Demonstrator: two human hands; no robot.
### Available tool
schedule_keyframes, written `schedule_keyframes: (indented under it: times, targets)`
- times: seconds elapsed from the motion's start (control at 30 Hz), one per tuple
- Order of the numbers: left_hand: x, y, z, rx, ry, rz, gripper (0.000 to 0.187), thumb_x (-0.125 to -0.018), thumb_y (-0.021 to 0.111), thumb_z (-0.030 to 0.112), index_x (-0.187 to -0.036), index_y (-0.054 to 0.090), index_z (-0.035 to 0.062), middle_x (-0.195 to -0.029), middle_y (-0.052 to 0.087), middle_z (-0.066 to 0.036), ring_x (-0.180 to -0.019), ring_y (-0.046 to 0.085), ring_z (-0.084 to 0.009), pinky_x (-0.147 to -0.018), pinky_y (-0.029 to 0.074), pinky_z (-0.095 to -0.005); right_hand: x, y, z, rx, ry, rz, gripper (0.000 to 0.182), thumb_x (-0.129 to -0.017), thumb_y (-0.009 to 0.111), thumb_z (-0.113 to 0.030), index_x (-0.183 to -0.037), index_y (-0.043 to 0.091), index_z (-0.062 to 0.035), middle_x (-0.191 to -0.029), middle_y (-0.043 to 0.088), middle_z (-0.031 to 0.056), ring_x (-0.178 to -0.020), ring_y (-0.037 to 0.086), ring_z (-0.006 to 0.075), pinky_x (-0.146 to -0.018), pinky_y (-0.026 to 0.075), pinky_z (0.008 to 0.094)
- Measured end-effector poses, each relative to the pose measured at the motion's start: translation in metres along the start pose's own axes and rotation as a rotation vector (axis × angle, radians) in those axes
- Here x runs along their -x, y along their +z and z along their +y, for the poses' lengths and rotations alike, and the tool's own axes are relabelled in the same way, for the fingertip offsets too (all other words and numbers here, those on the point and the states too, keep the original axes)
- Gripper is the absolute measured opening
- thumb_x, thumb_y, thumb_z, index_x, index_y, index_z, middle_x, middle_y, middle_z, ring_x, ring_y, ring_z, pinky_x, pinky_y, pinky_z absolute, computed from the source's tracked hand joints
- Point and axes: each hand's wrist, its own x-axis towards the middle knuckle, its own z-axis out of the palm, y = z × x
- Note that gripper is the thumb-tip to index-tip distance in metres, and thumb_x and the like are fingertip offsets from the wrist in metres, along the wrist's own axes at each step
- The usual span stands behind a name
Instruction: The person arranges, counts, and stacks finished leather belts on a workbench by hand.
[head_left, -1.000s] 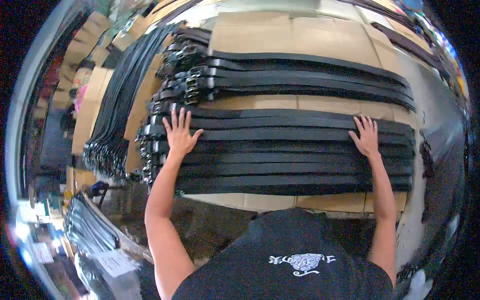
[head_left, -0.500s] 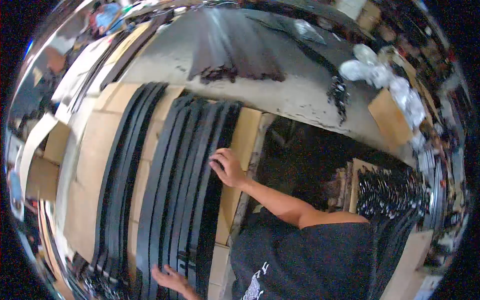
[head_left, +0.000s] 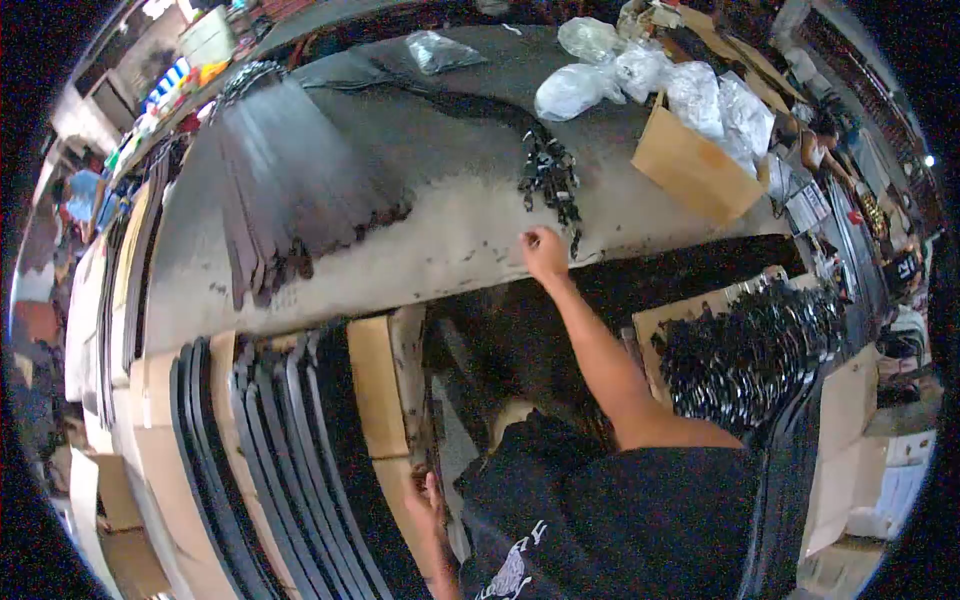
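The right hand (head_left: pixel 545 252), at the frame's centre, has its fingers curled in narrow just below the buckle end of a belt bundle (head_left: pixel 551 182) on the grey desk (head_left: pixel 455 225). The left hand (head_left: pixel 427 503), bottom centre, is nearest the black belts (head_left: pixel 318 470) laid on cardboard (head_left: pixel 378 385), lower left. Whether either hand holds anything, I cannot tell.

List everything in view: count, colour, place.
Strap rows: two groups, black, lower left
Cardboard sheets: several, brown, under straps
Buckled pile: one, black, right
Fanned strips: one bundle, dark, upper left
Buckle cluster: one, black, upper centre
Plastic bags: several, clear, mostly upper right
Cardboard piece: one, brown, beside bags
Worktop: one, grey, upper half
Other people: at least two, edges
Background clutter: uncountable, mixed colours, edges
Shirt: one, black, bottom
Right hand: one, bare, upper centre
Left hand: one, bare, lower centre
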Motion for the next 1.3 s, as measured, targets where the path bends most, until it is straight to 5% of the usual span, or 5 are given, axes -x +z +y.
schedule_keyframes:
  times: [0.43,0.6,0.9,1.23,1.3]
  targets:
    - [-0.119,0.131,0.097,-0.076,0.128,-0.247,0.036,-0.089,0.061,0.024,-0.112,0.057,-0.0032,-0.096,0.065,-0.018,-0.085,0.063,-0.0256,-0.077,0.049,-0.0344,-0.217,0.055,0.091,0.321,0.225,-0.157,0.023,-0.077,0.066,-0.019,-0.096,0.060,-0.0071,-0.093,0.061,0.0167,-0.088,0.061,0.0365,-0.074,0.050,0.0464]
    - [-0.138,0.140,0.130,0.029,0.127,-0.269,0.033,-0.091,0.059,0.023,-0.111,0.058,-0.0036,-0.098,0.064,-0.014,-0.087,0.061,-0.0185,-0.080,0.048,-0.0309,-0.155,0.047,0.027,0.004,-0.190,-0.177,0.011,-0.076,0.061,-0.015,-0.077,0.054,-0.0065,-0.076,0.059,0.0154,-0.073,0.058,0.0388,-0.061,0.043,0.0487]
    - [-0.282,0.201,0.135,0.571,-0.219,-0.422,0.045,-0.095,0.050,0.037,-0.121,0.054,0.0007,-0.106,0.060,-0.006,-0.088,0.058,-0.0152,-0.074,0.046,-0.0259,0.026,0.038,-0.065,-0.253,-0.175,-0.561,0.019,-0.078,0.063,-0.017,-0.082,0.052,-0.0029,-0.079,0.056,0.0157,-0.077,0.056,0.0378,-0.067,0.044,0.0467]
    - [-0.309,0.230,0.145,0.768,-0.267,-0.436,0.028,-0.095,0.045,0.013,-0.122,0.048,0.0075,-0.092,0.058,-0.006,-0.077,0.058,-0.0170,-0.064,0.049,-0.0304,0.051,0.000,-0.061,-0.219,-0.503,-1.011,0.025,-0.077,0.069,-0.028,-0.086,0.062,-0.0053,-0.084,0.060,0.0126,-0.077,0.059,0.0342,-0.069,0.048,0.0450]
    - [-0.309,0.228,0.141,0.775,-0.250,-0.445,0.034,-0.093,0.045,0.007,-0.127,0.045,0.0093,-0.092,0.058,-0.006,-0.077,0.057,-0.0173,-0.064,0.049,-0.0303,0.042,0.013,-0.052,-0.322,-0.360,-0.770,0.021,-0.078,0.069,-0.025,-0.083,0.063,-0.0051,-0.081,0.062,0.0130,-0.074,0.060,0.0332,-0.068,0.048,0.0426]
